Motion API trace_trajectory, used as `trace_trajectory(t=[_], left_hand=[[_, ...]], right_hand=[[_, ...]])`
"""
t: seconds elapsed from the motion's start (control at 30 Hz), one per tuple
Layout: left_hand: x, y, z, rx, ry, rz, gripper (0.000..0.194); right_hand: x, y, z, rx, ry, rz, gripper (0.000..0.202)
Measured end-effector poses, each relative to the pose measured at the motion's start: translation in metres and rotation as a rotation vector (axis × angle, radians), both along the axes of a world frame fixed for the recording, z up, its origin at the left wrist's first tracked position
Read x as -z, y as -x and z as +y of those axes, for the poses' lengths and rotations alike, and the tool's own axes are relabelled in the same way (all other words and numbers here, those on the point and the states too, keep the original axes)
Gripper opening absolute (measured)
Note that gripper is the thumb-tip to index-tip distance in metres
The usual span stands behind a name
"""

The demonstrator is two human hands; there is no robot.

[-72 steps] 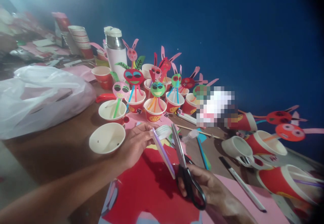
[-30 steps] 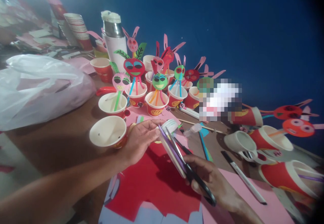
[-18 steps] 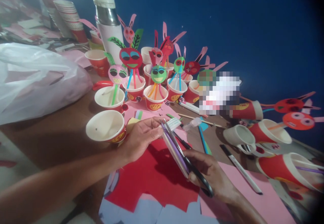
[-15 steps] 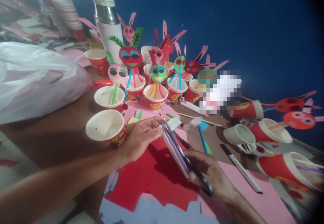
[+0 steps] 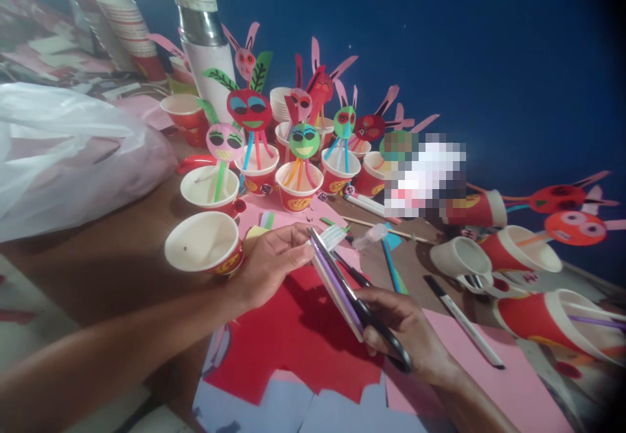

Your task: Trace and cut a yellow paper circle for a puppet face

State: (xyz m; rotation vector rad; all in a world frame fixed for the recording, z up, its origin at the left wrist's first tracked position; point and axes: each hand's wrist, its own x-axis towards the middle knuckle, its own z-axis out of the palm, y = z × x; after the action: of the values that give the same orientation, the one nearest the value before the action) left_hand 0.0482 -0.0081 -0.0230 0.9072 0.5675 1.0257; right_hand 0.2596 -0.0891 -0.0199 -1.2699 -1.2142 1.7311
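My left hand (image 5: 276, 263) is closed, its thumb and fingers pinching the upper ends of a purple straw and a white straw (image 5: 337, 298). In my right hand (image 5: 415, 335) are scissors with black handles (image 5: 386, 335); their blades lie along the straws and point toward my left fingertips. Whether the blades are apart or closed is hard to make out. Beneath both hands lies cut red paper (image 5: 278, 342), over pale bluish sheets (image 5: 264, 413).
Paper cups (image 5: 203, 244) stand around, several holding straw stems with paper faces (image 5: 304, 139). A plastic bag (image 5: 73, 159) lies left, a flask (image 5: 205, 61) behind. On the right are a mug (image 5: 460, 260), a marker (image 5: 464, 322) and pink paper (image 5: 499, 381). A blue wall rises behind.
The scissors and straws keep nearly the same pose, with the blades shifted slightly near my left fingertips. The whole view has moved a little.
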Motion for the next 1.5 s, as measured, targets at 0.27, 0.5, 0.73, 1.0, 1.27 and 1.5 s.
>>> trace_trajectory(t=[0.27,0.5,0.73,1.0,1.27,1.5], left_hand=[[-0.003,0.002,0.001,-0.005,0.017,0.035,0.010],[-0.012,0.004,0.003,-0.080,0.037,0.022,0.011],[-0.012,0.009,0.002,-0.139,-0.137,0.119,0.006],[-0.020,0.007,-0.007,-0.055,-0.394,0.334,0.008],[-0.017,0.004,-0.011,0.158,-0.053,0.130,0.011],[-0.013,-0.007,-0.026,0.253,-0.004,0.153,0.010]], right_hand=[[-0.006,0.001,0.003,0.024,0.057,0.050,0.042],[-0.017,-0.037,0.019,-0.174,-0.011,-0.183,0.037],[-0.038,-0.035,0.017,-0.483,-0.293,-0.811,0.040],[-0.038,-0.008,-0.011,-0.477,-0.511,-1.227,0.051],[-0.046,-0.006,-0.006,-0.113,-0.963,-1.117,0.018],[-0.036,0.018,0.005,0.200,-1.176,-0.979,0.017]])
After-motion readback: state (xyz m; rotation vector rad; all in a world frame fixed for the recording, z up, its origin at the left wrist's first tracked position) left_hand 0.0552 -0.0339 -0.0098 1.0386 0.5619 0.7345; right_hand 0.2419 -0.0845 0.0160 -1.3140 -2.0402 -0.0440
